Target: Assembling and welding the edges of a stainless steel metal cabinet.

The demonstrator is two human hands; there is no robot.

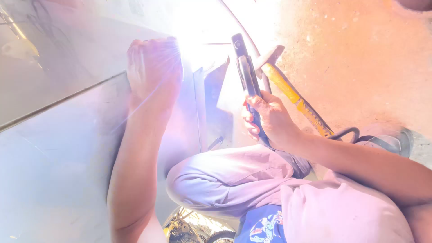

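So the right hand is wrapping its grip tight around the dark welding electrode holder, whose long axis is pointing up and away from the wrist toward the white arc glare on the sheet metal panel. The left hand is sitting closer to that glare, pressing on the panel; I can't tell if its fingers are curling around anything. A yellow-handled hammer is lying just right of the holder, on the reddish floor. No containers showing.
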